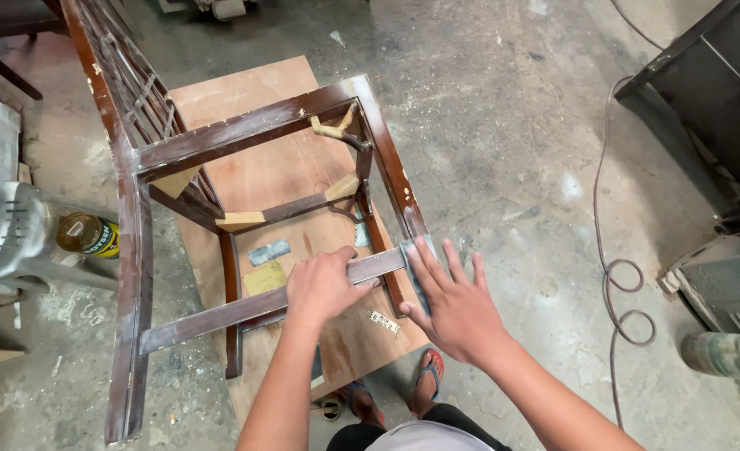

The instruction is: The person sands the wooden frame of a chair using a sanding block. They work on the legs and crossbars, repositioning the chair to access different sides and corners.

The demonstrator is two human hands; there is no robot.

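Observation:
A dark brown wooden chair frame (253, 129) with no seat lies tipped on a plywood board (244, 92), its finish scuffed pale in places. My left hand (324, 288) grips the near front rail (219, 313) of the frame. My right hand (453, 305) lies flat with fingers spread, pressing a grey piece of sandpaper (411, 250) against the chair's right leg near its corner joint. The chair's slatted back (132, 92) points up and to the left.
A bottle with a yellow label (90, 235) sits by a grey plastic chair (7, 230) at left. A cable (616, 276) loops on the dusty concrete floor at right, beside dark machines (712, 92). Scraps of sandpaper (268, 252) lie on the board. My sandalled feet (424, 372) stand at its near edge.

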